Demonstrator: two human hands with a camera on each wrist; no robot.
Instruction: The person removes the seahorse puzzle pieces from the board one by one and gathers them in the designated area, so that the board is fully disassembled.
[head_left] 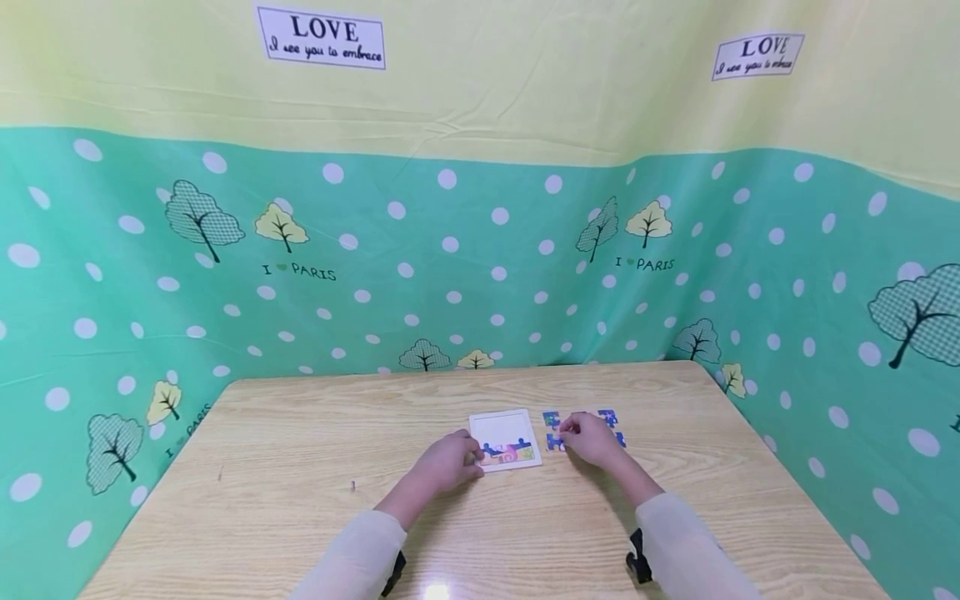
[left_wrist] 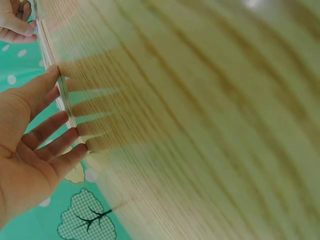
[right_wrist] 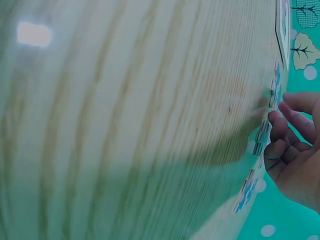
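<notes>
Head view first: the left hand (head_left: 444,462) lies with straight, relaxed fingers (left_wrist: 55,145) touching the near-left edge of the white puzzle tray (head_left: 504,438) (its bottom row already filled with coloured pieces). Just right of that tray, the right hand (head_left: 590,437) curls its fingertips (right_wrist: 276,122) onto loose blue puzzle pieces (head_left: 552,419), apparently pinching one, on the wooden table (head_left: 300,467).

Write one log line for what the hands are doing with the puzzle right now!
left hand: straight fingers touch tray edge | right hand: fingers on loose pieces beside tray | tray: bottom row filled | table: wood
</notes>
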